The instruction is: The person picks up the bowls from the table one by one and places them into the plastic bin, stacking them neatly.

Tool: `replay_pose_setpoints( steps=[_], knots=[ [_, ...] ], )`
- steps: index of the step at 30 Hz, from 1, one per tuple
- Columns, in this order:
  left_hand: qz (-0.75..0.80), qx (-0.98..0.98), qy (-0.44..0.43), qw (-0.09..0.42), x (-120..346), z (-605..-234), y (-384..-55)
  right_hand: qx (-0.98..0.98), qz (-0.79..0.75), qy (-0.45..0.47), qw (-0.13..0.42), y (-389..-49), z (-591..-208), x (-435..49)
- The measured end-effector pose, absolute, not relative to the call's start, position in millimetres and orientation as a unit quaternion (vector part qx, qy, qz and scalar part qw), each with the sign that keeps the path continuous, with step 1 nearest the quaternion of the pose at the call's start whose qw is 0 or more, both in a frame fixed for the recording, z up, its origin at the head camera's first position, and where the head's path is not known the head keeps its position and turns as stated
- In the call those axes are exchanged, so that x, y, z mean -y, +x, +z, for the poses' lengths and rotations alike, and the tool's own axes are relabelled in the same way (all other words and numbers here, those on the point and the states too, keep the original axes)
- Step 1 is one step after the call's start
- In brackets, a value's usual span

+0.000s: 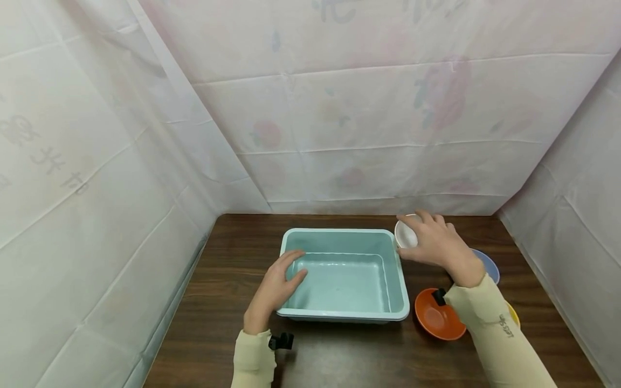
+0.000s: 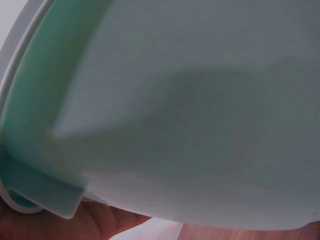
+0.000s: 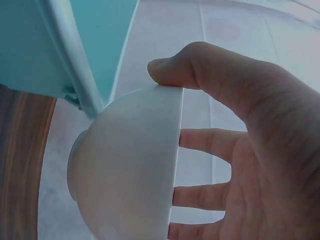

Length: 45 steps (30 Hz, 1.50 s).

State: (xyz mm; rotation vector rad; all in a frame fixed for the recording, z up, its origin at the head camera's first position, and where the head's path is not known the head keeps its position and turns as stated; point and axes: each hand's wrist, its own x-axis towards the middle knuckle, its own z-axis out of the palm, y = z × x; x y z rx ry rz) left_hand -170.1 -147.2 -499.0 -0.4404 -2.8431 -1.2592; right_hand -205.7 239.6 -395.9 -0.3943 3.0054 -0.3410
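A white bowl (image 1: 405, 235) is in my right hand (image 1: 439, 243), tipped on its side just right of the basin's far right corner. In the right wrist view, the thumb and several fingers grip the rim of this bowl (image 3: 132, 165). The light teal rectangular basin (image 1: 397, 311) sits in the middle of the table. My left hand (image 1: 273, 288) is at its left rim, fingers and thumb spread loosely over the inside. The left wrist view is filled mostly by the basin's outer wall (image 2: 200, 140), which hides most of that hand.
An orange dish (image 1: 439, 319) lies right of the basin, partly under the right wrist. Behind the right forearm show parts of a blue dish (image 1: 490, 266) and a yellow dish (image 1: 513, 313). Pale printed cloth (image 1: 339, 134) hangs around the dark wooden table (image 1: 233, 280).
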Motion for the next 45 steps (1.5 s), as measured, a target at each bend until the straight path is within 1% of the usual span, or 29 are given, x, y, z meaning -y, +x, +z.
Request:
replay_pose_setpoints(
  steps=[10, 28, 38, 45],
  knots=[
    [-0.401, 0.905, -0.143, 0.001, 148, -500, -168, -0.984, -0.109, -0.14, 0.031, -207, -395, -231],
    [-0.399, 0.906, -0.141, 0.003, 152, -499, -165, -0.981, -0.115, -0.157, 0.021, -209, -392, -212],
    [-0.401, 0.906, -0.136, 0.002, 154, -498, -165, -0.976, -0.125, -0.178, 0.026, -211, -393, -191],
    [-0.397, 0.908, -0.137, 0.006, 155, -498, -164, -0.966, -0.145, -0.211, 0.024, -210, -396, -175]
  ],
)
